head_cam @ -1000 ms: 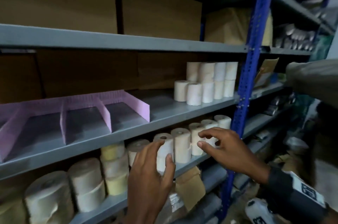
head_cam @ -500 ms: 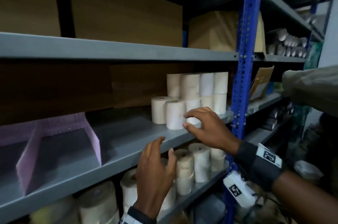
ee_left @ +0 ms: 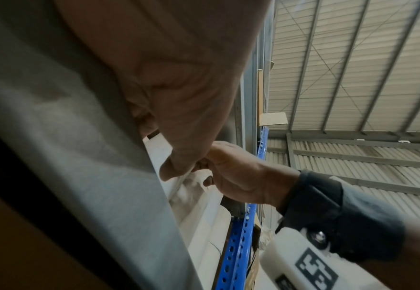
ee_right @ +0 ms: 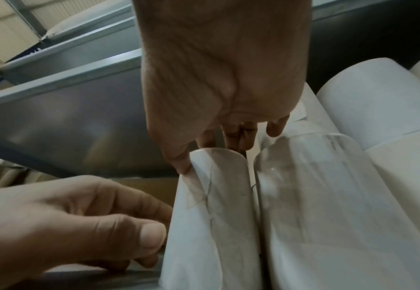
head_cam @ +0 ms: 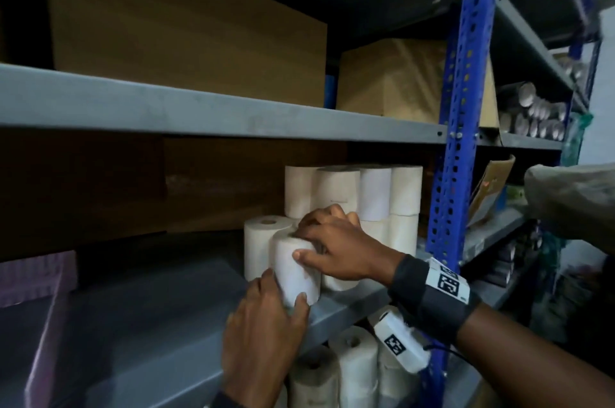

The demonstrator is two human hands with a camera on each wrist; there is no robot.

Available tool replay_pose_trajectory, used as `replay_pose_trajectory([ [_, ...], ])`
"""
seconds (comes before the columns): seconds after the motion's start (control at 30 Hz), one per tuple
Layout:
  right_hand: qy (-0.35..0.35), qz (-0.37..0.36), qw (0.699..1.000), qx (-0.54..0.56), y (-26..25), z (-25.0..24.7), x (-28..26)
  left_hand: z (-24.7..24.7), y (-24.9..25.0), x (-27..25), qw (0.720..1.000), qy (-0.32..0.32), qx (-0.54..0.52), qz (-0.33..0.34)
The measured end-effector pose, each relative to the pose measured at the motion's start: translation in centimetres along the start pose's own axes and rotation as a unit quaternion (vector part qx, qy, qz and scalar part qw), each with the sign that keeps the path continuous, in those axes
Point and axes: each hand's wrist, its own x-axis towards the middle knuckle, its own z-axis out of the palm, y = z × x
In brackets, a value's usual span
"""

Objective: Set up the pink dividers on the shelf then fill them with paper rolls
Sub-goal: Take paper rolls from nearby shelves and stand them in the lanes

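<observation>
Both hands on one front paper roll [head_cam: 296, 269] at the grey shelf [head_cam: 159, 317] edge: right hand [head_cam: 339, 247] curls over its top, left hand [head_cam: 263, 324] clasps its lower side. Roll stands just beside the stacked rolls [head_cam: 359, 191]. Pink divider [head_cam: 40, 277] sits well apart at left.

Brown cardboard boxes [head_cam: 186, 34] sit on the upper tier beside a blue upright [head_cam: 456, 128].

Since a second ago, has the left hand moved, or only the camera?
Yes. The left hand has gone up from the rolls on the lower shelf to the front paper roll on the middle shelf, nearer the blue upright.
</observation>
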Motion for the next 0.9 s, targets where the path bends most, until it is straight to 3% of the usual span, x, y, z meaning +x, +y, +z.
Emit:
replay_pose_trajectory([
  [0.27, -0.005, -0.070, 0.994, 0.080, -0.2, -2.5, -1.3, 0.4, 0.8, -0.8, 0.996, 0.042, 0.068, 0.030],
  [0.37, 0.024, -0.082, 0.990, 0.111, -0.7, -3.9, -2.8, 0.0, 1.0, -1.6, 0.997, 0.059, 0.001, 0.050],
  [0.5, 0.045, -0.098, 0.982, 0.156, -1.6, -6.3, -5.1, -1.4, 1.2, -3.2, 0.981, 0.070, -0.165, 0.074],
  [0.57, 0.046, -0.107, 0.976, 0.186, -2.5, -7.2, -6.5, -2.1, 1.5, -4.9, 0.963, 0.092, -0.238, 0.083],
  [0.73, 0.014, -0.121, 0.964, 0.237, -5.6, -9.0, -10.7, -3.9, 2.7, -11.7, 0.943, 0.146, -0.290, 0.075],
  [0.9, -0.037, -0.164, 0.948, 0.271, -9.4, -9.4, -15.5, -6.7, 2.1, -20.1, 0.948, 0.171, -0.263, 0.053],
])
